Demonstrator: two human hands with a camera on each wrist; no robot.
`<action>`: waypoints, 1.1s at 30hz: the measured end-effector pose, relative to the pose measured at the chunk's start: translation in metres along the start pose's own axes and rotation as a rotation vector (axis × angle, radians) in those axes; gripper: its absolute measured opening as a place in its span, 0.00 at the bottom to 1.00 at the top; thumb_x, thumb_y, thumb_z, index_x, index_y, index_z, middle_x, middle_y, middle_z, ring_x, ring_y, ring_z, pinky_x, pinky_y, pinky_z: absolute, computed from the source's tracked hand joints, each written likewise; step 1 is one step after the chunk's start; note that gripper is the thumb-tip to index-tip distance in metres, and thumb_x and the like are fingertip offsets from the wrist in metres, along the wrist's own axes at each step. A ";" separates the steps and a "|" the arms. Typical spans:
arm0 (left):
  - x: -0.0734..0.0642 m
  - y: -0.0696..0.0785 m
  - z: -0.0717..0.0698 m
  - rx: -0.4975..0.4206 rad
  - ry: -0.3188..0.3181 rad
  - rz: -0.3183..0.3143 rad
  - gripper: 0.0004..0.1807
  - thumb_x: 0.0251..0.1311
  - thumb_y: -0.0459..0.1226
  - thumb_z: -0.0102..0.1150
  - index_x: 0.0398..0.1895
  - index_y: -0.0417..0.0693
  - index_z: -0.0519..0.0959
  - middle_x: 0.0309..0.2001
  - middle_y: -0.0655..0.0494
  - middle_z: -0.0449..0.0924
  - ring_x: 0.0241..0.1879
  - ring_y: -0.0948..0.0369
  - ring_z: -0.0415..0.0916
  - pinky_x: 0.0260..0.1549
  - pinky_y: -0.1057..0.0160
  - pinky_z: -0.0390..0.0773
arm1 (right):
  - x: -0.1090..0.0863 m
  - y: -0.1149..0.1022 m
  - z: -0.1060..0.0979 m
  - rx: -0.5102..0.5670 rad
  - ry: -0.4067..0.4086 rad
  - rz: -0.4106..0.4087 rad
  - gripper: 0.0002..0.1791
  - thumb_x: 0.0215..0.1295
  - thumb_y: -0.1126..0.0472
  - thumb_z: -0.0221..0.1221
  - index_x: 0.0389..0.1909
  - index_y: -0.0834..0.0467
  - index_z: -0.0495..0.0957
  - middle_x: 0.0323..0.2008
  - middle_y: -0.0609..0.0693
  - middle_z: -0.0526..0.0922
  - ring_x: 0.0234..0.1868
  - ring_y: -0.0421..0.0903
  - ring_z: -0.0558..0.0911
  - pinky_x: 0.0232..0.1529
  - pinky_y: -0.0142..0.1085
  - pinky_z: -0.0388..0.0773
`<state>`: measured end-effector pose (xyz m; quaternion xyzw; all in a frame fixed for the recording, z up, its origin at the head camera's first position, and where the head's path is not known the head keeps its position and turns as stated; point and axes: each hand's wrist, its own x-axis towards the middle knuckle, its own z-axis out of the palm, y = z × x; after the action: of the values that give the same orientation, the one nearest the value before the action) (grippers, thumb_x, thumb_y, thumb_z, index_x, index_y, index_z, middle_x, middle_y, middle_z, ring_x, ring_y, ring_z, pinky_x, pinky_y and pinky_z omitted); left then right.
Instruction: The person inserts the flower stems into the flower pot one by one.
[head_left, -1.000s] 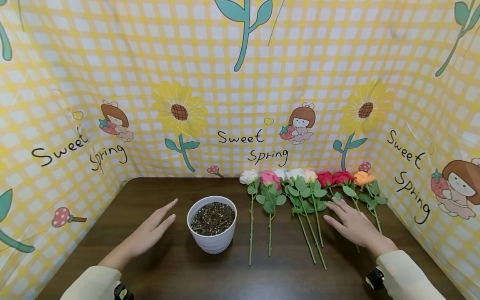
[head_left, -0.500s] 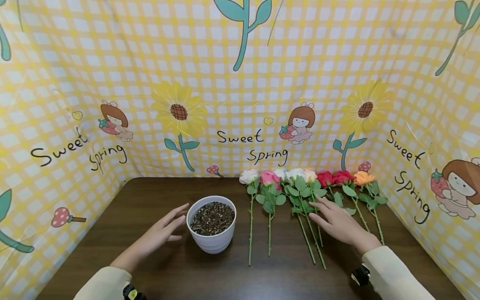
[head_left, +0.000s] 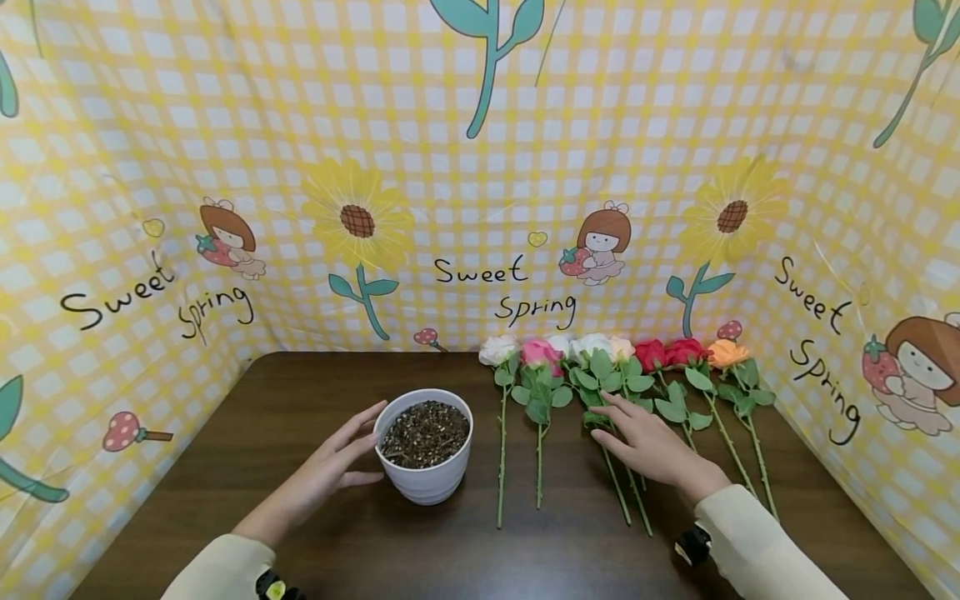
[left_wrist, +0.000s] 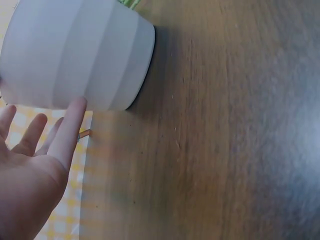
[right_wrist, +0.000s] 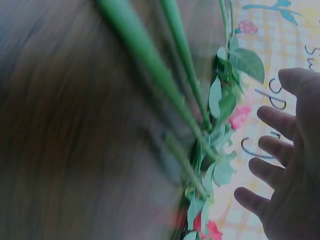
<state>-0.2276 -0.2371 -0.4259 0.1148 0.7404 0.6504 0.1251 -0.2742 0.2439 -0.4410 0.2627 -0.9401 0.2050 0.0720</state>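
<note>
A white flowerpot (head_left: 426, 479) with ridged sides stands upright on the table, filled with dark soil (head_left: 425, 435). Beside its left wall is my left hand (head_left: 330, 467), fingers extended and spread. In the left wrist view the thumb overlaps the pot's wall (left_wrist: 95, 55); whether it touches I cannot tell. Over the stems of the middle artificial roses, my right hand (head_left: 648, 442) hovers palm down with straight, spread fingers and nothing in it. It covers part of those stems. The right wrist view shows green stems (right_wrist: 150, 70) below and apart from the fingers.
Several roses lie side by side along the table's back right: white (head_left: 498, 352), pink (head_left: 542, 357), red (head_left: 686, 352) and orange (head_left: 727, 354), stems pointing forward. A yellow checked cloth (head_left: 480, 192) walls the dark wooden table (head_left: 300, 383) at the back and sides.
My left hand has moved right, up to the pot's side. The right hand has moved left, from above the red roses to the middle stems. Pot and roses stay put.
</note>
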 end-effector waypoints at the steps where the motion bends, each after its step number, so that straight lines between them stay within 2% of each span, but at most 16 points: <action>1: 0.001 0.000 0.001 -0.003 0.002 0.005 0.31 0.78 0.45 0.44 0.80 0.56 0.51 0.72 0.36 0.51 0.69 0.39 0.56 0.54 0.45 0.79 | 0.002 -0.002 0.001 0.003 -0.003 -0.003 0.28 0.76 0.45 0.54 0.68 0.57 0.73 0.73 0.61 0.61 0.70 0.64 0.64 0.64 0.67 0.62; 7: 0.002 0.000 0.001 -0.022 -0.004 0.043 0.31 0.78 0.43 0.45 0.80 0.54 0.51 0.71 0.36 0.52 0.68 0.41 0.59 0.55 0.45 0.78 | 0.014 -0.014 0.008 0.016 -0.008 -0.058 0.26 0.75 0.49 0.57 0.68 0.56 0.72 0.73 0.59 0.63 0.70 0.62 0.66 0.64 0.63 0.66; 18: 0.001 0.000 0.005 -0.044 0.004 0.026 0.31 0.78 0.42 0.44 0.80 0.53 0.52 0.71 0.36 0.52 0.68 0.41 0.56 0.56 0.45 0.78 | 0.032 -0.043 0.023 0.139 -0.047 -0.097 0.26 0.75 0.54 0.58 0.68 0.62 0.71 0.70 0.61 0.67 0.69 0.60 0.66 0.65 0.60 0.67; 21: 0.001 0.001 0.006 -0.042 0.001 0.025 0.31 0.79 0.42 0.44 0.80 0.52 0.52 0.72 0.35 0.52 0.69 0.41 0.56 0.56 0.44 0.78 | 0.039 -0.052 0.028 0.172 -0.044 -0.090 0.25 0.74 0.55 0.58 0.66 0.63 0.72 0.64 0.59 0.72 0.64 0.57 0.72 0.61 0.56 0.72; 25: 0.001 0.001 0.005 -0.041 0.005 0.025 0.31 0.79 0.43 0.44 0.80 0.53 0.51 0.72 0.36 0.52 0.69 0.41 0.56 0.56 0.44 0.78 | 0.050 -0.063 0.034 0.232 -0.031 -0.067 0.22 0.73 0.57 0.60 0.63 0.64 0.75 0.55 0.58 0.77 0.50 0.52 0.80 0.49 0.48 0.80; 29: 0.001 0.001 0.005 -0.038 0.007 0.027 0.31 0.79 0.43 0.44 0.80 0.52 0.51 0.72 0.36 0.52 0.69 0.41 0.55 0.56 0.45 0.78 | 0.060 -0.072 0.042 0.305 -0.038 -0.033 0.22 0.71 0.57 0.62 0.61 0.64 0.76 0.50 0.58 0.82 0.44 0.50 0.83 0.42 0.44 0.83; 33: 0.001 0.000 0.004 -0.041 0.007 0.033 0.31 0.78 0.42 0.44 0.80 0.52 0.51 0.72 0.35 0.52 0.69 0.41 0.55 0.56 0.45 0.78 | 0.067 -0.078 0.051 0.363 -0.074 0.033 0.24 0.69 0.56 0.64 0.60 0.65 0.76 0.41 0.53 0.86 0.36 0.46 0.84 0.36 0.39 0.83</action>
<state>-0.2268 -0.2330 -0.4268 0.1220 0.7253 0.6678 0.1143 -0.2913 0.1304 -0.4434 0.2635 -0.8937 0.3627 -0.0146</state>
